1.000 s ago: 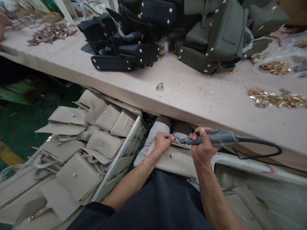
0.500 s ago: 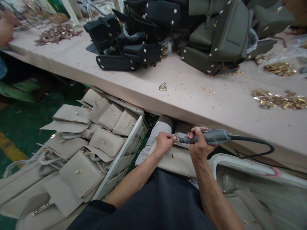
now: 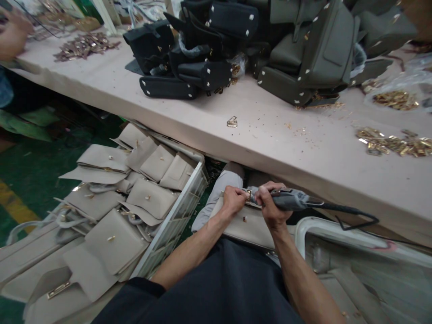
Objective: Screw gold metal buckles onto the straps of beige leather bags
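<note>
A beige handbag (image 3: 253, 227) lies across my lap, a small gold turn-lock on its face. At its far edge my left hand (image 3: 232, 201) is closed, thumb and fingers pinching a small gold metal fitting (image 3: 249, 194). My right hand (image 3: 272, 209) wraps round a dark grey electric screwdriver (image 3: 292, 199), held nearly level with its tip pointing left at the fitting. Fingers hide the tip, so I cannot tell whether it touches. A black cable (image 3: 351, 209) runs off the screwdriver's back end to the right.
Left of my legs a white crate (image 3: 168, 234) holds several beige bags. A white tub (image 3: 300, 234) on my right contains more. The table (image 3: 189, 119) ahead carries black bags (image 3: 165, 87), olive bags (image 3: 280, 85) and gold fittings (image 3: 394, 141). Another person's hand (image 3: 15, 33) shows far left.
My right hand has moved slightly left, closer to my left hand, and the screwdriver's back end has dipped. My left hand keeps its pinch at the fitting. The view has shifted slightly.
</note>
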`<state>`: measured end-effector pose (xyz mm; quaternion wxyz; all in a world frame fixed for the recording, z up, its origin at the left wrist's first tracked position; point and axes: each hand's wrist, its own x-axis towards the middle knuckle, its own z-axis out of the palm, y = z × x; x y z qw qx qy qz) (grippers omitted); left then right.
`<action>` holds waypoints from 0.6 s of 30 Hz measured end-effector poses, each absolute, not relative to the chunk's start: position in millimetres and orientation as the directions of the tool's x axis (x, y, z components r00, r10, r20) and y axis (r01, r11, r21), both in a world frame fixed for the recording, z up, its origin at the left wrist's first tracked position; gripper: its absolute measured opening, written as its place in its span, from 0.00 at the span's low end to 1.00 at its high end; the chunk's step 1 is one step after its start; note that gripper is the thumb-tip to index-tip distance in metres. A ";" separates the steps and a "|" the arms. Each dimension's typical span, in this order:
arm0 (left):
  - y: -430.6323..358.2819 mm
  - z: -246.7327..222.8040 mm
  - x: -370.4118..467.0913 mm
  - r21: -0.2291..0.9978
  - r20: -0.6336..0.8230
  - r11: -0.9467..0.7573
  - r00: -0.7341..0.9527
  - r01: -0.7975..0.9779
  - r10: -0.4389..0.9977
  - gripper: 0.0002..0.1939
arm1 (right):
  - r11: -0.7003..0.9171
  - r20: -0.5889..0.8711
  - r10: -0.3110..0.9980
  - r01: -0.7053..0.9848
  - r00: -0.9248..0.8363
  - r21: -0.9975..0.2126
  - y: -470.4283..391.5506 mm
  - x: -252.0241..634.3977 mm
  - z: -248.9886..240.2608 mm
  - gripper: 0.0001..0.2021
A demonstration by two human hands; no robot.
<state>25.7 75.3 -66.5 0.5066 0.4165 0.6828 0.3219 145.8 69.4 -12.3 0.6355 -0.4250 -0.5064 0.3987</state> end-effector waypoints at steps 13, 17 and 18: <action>69.1 -86.8 29.7 0.859 -0.448 0.476 -0.171 0.188 0.877 0.05 | 0.398 0.393 0.906 0.001 -0.155 -0.917 64.9 152.3 -16.2 0.07; 69.7 -84.8 32.6 0.863 -0.458 0.477 -0.140 0.166 0.878 0.05 | 0.418 0.409 0.899 0.031 -0.156 -0.908 60.1 161.0 -5.7 0.07; 68.8 -81.0 33.3 0.865 -0.456 0.474 -0.137 0.163 0.879 0.06 | 0.411 0.405 0.904 0.013 -0.139 -0.912 58.8 163.9 -0.2 0.07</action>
